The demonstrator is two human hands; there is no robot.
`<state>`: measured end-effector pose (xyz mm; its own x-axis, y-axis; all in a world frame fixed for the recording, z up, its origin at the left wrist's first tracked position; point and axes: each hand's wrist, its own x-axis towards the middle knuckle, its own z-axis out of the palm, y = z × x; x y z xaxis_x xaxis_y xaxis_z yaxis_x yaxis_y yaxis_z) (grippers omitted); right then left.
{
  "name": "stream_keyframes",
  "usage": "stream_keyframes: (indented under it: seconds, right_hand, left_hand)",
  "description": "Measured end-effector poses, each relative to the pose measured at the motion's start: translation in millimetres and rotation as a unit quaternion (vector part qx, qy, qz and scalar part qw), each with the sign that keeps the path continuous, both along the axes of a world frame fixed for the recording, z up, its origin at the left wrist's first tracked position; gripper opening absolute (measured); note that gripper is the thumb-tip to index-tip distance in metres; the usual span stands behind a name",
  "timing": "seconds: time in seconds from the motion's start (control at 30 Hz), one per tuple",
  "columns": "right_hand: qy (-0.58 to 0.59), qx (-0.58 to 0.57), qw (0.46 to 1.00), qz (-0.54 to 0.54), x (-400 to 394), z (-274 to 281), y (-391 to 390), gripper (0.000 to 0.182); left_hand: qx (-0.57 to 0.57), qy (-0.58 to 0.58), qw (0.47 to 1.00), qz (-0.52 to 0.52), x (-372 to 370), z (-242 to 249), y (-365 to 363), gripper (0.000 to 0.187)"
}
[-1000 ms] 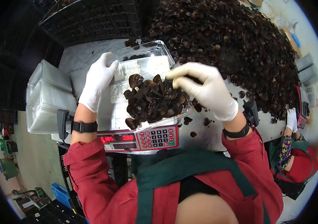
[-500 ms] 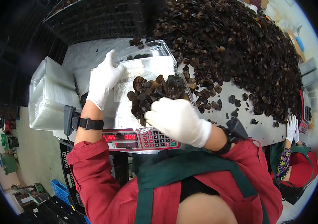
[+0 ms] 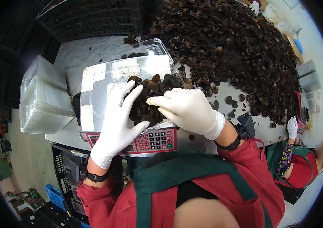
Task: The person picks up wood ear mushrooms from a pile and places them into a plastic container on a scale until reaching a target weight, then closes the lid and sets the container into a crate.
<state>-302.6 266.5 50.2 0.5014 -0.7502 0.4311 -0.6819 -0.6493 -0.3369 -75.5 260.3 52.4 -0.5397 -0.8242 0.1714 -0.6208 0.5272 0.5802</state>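
Observation:
A clear plastic box with its hinged lid [image 3: 161, 47] laid back stands on a red-fronted weighing scale [image 3: 155, 143]. Dark wood ear mushrooms [image 3: 146, 110] are heaped in the box. My left hand [image 3: 117, 121], in a white glove, lies along the left side of the heap with fingers and thumb spread, touching the mushrooms or the box edge. From the right, my gloved right hand [image 3: 190, 110] reaches over the heap, its fingers curled and pinched; what they hold is hidden. My left hand covers the scale's display.
Stacked clear boxes [image 3: 47, 100] stand at the left. A large pile of wood ear mushrooms [image 3: 226, 49] covers the table's back and right. Black crates [image 3: 93, 19] rise behind. At the far right a co-worker's gloved hand [image 3: 292, 127] is near another scale [image 3: 302, 114].
My left hand has come from behind the box's left side down to the front left of the heap. My right hand has shifted slightly right and up, fingers still curled over the mushrooms.

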Motion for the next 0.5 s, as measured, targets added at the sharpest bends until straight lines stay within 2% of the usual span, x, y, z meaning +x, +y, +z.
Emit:
stream_keyframes:
  seconds: [0.2,0.27,0.3,0.37,0.4,0.47,0.5]
  right_hand:
    - [0.037,0.004,0.999,0.011,-7,2,0,0.023]
    - [0.047,-0.008,0.999,0.018,-10,1,1,0.021]
    - [0.063,-0.01,0.998,0.02,-12,-2,0,0.014]
    - [0.079,-0.013,0.997,0.022,-14,-7,0,0.007]
    - [0.061,-0.021,0.998,0.017,-14,-8,1,0.007]
    - [0.041,-0.029,0.999,0.013,-15,-10,1,0.009]
    - [0.038,-0.028,0.999,0.012,-15,-11,1,0.009]
  left_hand:
    - [-0.011,0.006,1.0,0.003,1,6,1,0.092]
    - [0.044,0.046,0.998,-0.001,2,9,-1,0.088]
    - [0.044,0.046,0.998,-0.003,2,9,-2,0.088]
    - [0.004,0.114,0.993,0.024,3,7,-4,0.062]
    - [0.005,0.113,0.993,0.023,3,8,-5,0.062]
    - [-0.088,-0.006,0.996,0.02,3,11,-7,0.03]
    - [-0.129,0.0,0.991,0.032,-7,10,-8,0.016]
